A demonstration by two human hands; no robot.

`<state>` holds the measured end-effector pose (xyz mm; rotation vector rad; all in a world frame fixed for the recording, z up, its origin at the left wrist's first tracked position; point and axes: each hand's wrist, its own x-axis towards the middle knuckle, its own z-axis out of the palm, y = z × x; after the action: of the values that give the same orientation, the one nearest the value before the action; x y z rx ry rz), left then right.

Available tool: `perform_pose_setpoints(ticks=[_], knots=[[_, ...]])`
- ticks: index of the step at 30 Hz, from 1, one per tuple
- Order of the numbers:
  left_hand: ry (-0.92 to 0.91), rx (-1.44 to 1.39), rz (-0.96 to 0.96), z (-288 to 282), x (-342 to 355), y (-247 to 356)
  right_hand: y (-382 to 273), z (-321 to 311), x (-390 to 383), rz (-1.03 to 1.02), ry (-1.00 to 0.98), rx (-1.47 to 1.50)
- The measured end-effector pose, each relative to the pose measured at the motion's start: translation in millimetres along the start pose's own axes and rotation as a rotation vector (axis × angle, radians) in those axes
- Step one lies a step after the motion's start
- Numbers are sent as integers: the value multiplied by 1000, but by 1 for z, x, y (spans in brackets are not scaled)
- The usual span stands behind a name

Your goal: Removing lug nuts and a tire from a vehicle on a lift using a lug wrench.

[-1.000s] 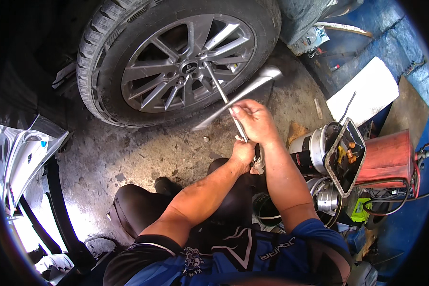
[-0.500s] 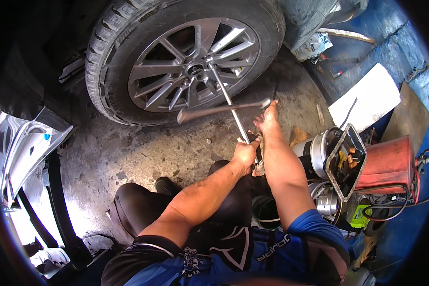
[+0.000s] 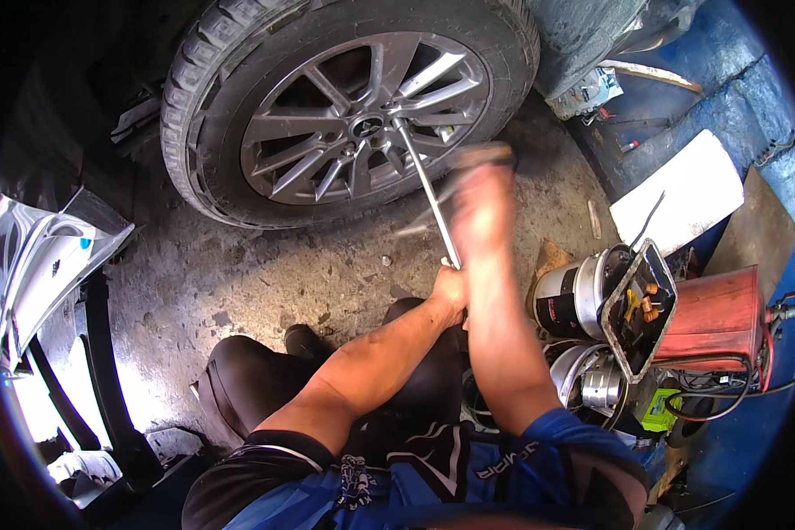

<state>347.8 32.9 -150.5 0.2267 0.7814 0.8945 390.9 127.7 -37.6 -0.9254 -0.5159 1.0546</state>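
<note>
A cross-shaped lug wrench (image 3: pixel 426 184) runs from the silver alloy wheel (image 3: pixel 392 66) toward me, its far end at a lug nut position beside the centre cap. My left hand (image 3: pixel 450 286) is closed around the wrench's near end, partly hidden behind my right forearm. Motion smears my right hand (image 3: pixel 484 210), which is beside the wrench shaft at the crossbar; its fingers cannot be made out. The crossbar is blurred too, with one end above my right hand and a pale streak left of the shaft. A black tire (image 3: pixel 199 168) surrounds the wheel.
At right, a metal tray (image 3: pixel 632 349) holding yellow and orange pieces rests by a white-and-black bucket (image 3: pixel 561 300). Beyond are a red metal container (image 3: pixel 715 314) with hoses and a white sheet (image 3: pixel 680 190). A shiny car panel (image 3: pixel 44 265) stands at left above the stained concrete floor (image 3: pixel 172 291).
My right hand has moved up and left, across the wrench shaft. The crossbar has turned from its earlier near-level position. My left hand stays on the near end.
</note>
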Motion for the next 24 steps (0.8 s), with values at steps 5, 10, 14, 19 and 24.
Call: perform_pose_setpoints(ticks=[5, 10, 14, 19, 24], knots=[[123, 557, 250, -5, 13, -12, -12, 18, -79, -52, -631, -689], [-212, -29, -72, 9, -15, 17, -24, -7, -63, -123, -569, -831], [-191, -57, -85, 23, -30, 31, -24, -23, -58, -91, -550, -891], [-89, -14, -87, 21, -33, 31, -24, -37, -56, 41, -485, -771], [-79, 44, -106, 23, -46, 39, -29, -51, -38, -14, -390, -916]])
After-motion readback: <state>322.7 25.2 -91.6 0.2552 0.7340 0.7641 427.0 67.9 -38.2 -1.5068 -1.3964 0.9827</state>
